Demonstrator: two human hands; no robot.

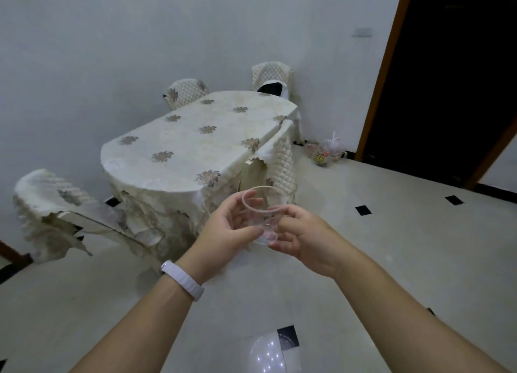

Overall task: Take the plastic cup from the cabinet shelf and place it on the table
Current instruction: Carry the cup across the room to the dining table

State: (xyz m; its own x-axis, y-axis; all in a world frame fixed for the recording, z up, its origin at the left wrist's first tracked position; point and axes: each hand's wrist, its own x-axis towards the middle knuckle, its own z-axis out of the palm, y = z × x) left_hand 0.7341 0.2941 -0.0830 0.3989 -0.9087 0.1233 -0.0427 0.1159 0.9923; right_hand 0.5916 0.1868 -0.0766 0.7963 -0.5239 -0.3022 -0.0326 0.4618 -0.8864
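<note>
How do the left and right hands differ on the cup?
The left hand wears a white wristband; the right hand has a bare wrist. The left grip reaches the cup's rim; the right grip sits around the side and base. Both hold the clear cup in the air, short of the table.

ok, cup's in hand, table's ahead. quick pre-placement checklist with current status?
1. Plastic cup held by both left hand and right hand: ok.
2. Cup upright, rim up: ok.
3. Cup empty: looks so, ok.
4. Table top free for landing: ok, only the tablecloth shows.
5. Cup over the table: not ok, it is short of the near edge, above the floor.
6. Path past chair on the left: cannot tell.
</note>
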